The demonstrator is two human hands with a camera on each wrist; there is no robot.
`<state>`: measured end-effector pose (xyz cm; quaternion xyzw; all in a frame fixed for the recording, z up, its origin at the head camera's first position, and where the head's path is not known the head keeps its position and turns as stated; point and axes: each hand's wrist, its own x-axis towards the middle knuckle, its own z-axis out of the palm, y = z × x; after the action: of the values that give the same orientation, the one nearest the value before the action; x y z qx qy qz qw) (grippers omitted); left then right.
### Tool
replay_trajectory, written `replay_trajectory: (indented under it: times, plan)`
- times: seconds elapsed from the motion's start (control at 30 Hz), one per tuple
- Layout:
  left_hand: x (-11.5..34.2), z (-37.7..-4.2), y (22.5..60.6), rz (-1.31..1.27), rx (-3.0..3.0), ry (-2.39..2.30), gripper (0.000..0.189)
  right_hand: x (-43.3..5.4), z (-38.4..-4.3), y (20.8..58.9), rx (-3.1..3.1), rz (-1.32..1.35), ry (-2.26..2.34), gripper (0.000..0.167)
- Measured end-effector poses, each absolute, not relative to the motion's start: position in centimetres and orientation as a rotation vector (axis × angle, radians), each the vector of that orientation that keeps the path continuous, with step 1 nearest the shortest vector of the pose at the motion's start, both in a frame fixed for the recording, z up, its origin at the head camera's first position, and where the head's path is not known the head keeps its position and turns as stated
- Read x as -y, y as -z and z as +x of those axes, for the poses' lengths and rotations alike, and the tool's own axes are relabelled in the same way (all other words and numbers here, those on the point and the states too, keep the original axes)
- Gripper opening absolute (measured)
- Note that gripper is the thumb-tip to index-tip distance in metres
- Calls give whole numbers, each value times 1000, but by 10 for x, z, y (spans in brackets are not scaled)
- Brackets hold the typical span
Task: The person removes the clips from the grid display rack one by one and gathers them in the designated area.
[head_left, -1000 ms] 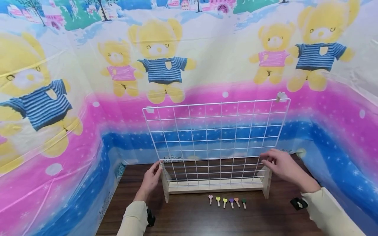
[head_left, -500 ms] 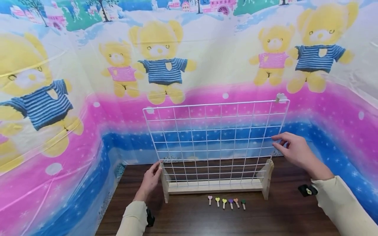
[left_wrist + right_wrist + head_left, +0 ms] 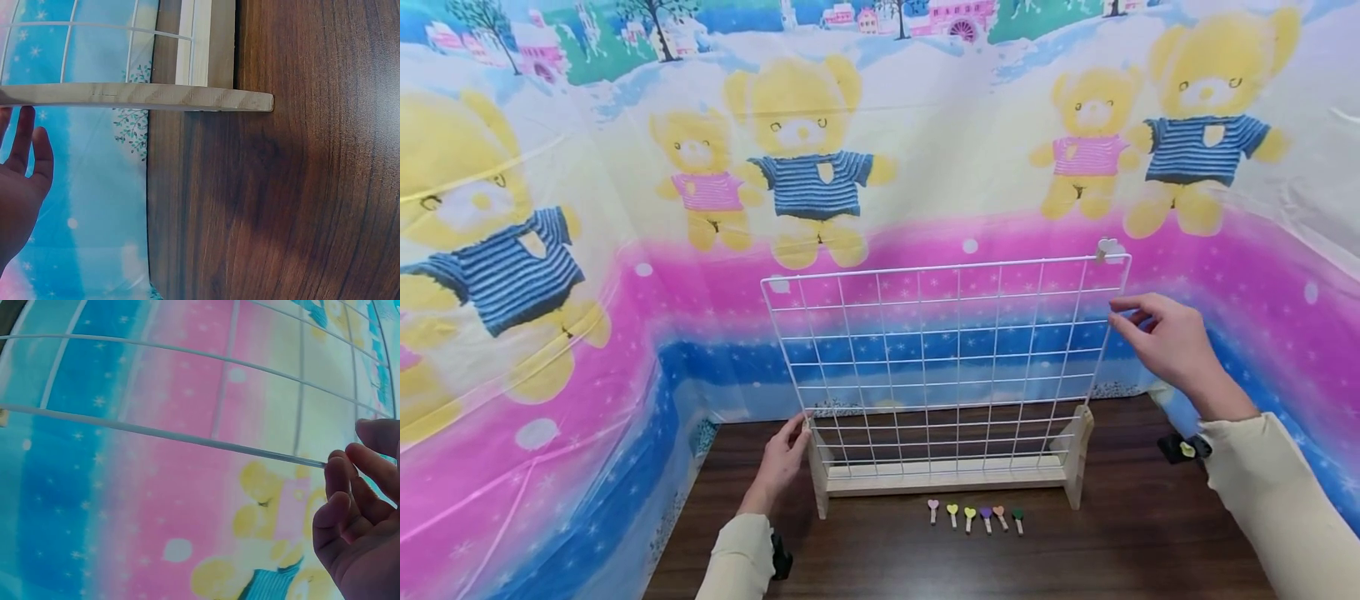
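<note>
A white wire grid [image 3: 958,337] stands upright in a wooden stand [image 3: 943,479]. My left hand [image 3: 784,454] holds the upper end of the stand's left side piece [image 3: 137,95]. In the left wrist view its fingers meet the wood's outer face; the thumb is hidden. My right hand [image 3: 1172,337] is at the grid's right edge, fingers loosely bent. In the right wrist view its fingertips [image 3: 337,464] lie at the edge wire, and a gap shows between thumb and index finger. A white-topped clip [image 3: 1107,248] sits on the grid's top right corner, above that hand.
Several small heart-topped clothespins [image 3: 970,518] in pink, yellow, purple, orange and green lie in a row before the stand. They rest on the dark wooden table [image 3: 880,562]. A printed bear cloth [image 3: 925,183] hangs behind and at both sides.
My right hand has left the top of the stand's right side piece and moved up along the grid's right edge. My left hand has stayed at the left side piece.
</note>
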<state>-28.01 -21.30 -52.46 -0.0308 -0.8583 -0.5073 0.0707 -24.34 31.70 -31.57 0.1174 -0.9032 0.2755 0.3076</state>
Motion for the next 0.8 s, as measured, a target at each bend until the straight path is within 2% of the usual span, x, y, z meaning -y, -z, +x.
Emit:
replay_trajectory:
  times: [0.47,0.8]
  plan:
    - [215,-283,525,-125,2567,1509,38,-306,-252,266,2208,307,-827,35]
    - [215,-280,524,-140,2555,1529,38,-295,-259,252,2236,253,-889,42]
